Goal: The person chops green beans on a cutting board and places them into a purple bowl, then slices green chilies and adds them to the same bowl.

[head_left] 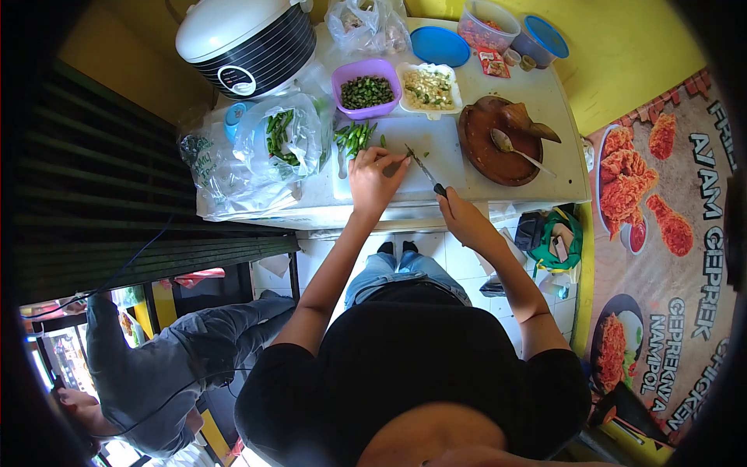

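Note:
My right hand (462, 218) is wrapped round the handle of a small knife (424, 167), its blade pointing up and left over a white cutting board (447, 148). On the board's left part, my left hand (375, 179) has its fingertips together near the blade tip; what they pinch is too small to make out. Just above that hand lies a bunch of green beans (355, 138). A purple tub (340, 82) of chopped green pieces stands behind the board, beside a white tray (456, 87) of chopped pale food.
Right of the board sits a brown mortar (478, 163) with a pestle and spoon. Plastic bags (257, 167) with beans lie left, below a rice cooker (249, 47). A blue lid (440, 46) and tubs (486, 27) stand behind. Another person (171, 366) is at lower left.

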